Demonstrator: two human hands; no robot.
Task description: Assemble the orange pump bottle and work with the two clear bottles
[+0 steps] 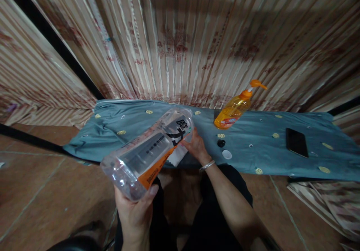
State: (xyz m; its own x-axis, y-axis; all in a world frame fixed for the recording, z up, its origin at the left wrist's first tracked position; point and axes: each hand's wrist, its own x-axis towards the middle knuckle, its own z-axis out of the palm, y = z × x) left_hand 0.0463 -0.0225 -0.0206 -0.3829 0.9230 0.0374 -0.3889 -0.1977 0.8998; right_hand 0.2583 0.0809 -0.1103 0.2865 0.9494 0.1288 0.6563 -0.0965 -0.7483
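Observation:
A large clear plastic bottle (146, 150) with an orange and black printed label is tilted in front of me, above the near edge of the cloth. My left hand (135, 209) grips its lower left end, with the thumb on the near side. Around the other end my right hand (195, 146) is closed, wearing a silver bracelet; some of its fingers are hidden. A white tissue-like piece (177, 156) shows under the bottle, beside the right hand; whether the hand touches it I cannot tell.
A teal cloth (253, 131) with a pineapple print covers the low surface. On it stand a yellow pump bottle (232, 110), a small black cap (221, 143), a white disc (226, 154) and a black phone (297, 142). Behind hangs a striped curtain (182, 37).

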